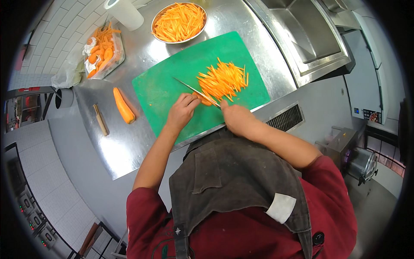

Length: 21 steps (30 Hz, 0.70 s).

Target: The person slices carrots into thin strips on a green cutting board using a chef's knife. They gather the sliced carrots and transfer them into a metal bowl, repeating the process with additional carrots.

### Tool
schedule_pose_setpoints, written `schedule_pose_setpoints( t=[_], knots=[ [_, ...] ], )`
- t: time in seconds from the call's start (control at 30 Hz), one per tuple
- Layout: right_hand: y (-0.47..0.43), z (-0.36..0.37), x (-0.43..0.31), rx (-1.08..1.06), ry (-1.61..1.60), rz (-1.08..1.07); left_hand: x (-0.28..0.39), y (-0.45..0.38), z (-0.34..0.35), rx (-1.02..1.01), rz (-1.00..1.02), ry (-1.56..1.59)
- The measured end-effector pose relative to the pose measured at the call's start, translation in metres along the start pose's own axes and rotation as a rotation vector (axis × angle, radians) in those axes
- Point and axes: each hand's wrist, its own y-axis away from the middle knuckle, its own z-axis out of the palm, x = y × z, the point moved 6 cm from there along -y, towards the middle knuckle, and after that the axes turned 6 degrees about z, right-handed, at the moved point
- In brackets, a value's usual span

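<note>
My right hand [237, 118] grips a kitchen knife [190, 88], whose blade points up and left over the green cutting board [161, 97]. Carrot slices [203, 99] lie under and beside the blade. The fingertips of my left hand [183, 108] rest at the left end of these slices. To the right of the blade spreads a pile of carrot sticks [223, 79]. A peeled carrot [123, 106] lies on the steel table [129, 149], left of the board. Further left is a narrow tool with a wooden-looking handle [100, 120]; its kind is unclear.
A metal bowl [155, 36] full of carrot sticks stands behind the board. At the back left are a clear plastic container [117, 61] with carrot pieces and peelings, and a paper towel roll [126, 14]. A steel sink [304, 32] adjoins the table at the right.
</note>
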Motion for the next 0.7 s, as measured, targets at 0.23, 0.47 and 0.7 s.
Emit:
schedule_pose_setpoints(
  t=[0.23, 0.47, 0.7],
  knots=[
    [-0.004, -0.008, -0.007, 0.004, -0.02, -0.031, 0.001, 0.001, -0.002, -0.021, -0.008, 0.012],
    [-0.028, 0.013, -0.006, 0.065, -0.058, -0.004, -0.004, 0.002, 0.003, -0.018, -0.017, 0.045],
    [-0.047, 0.053, 0.007, 0.051, -0.256, 0.021, -0.017, 0.008, 0.018, -0.102, 0.002, -0.006]
  ],
)
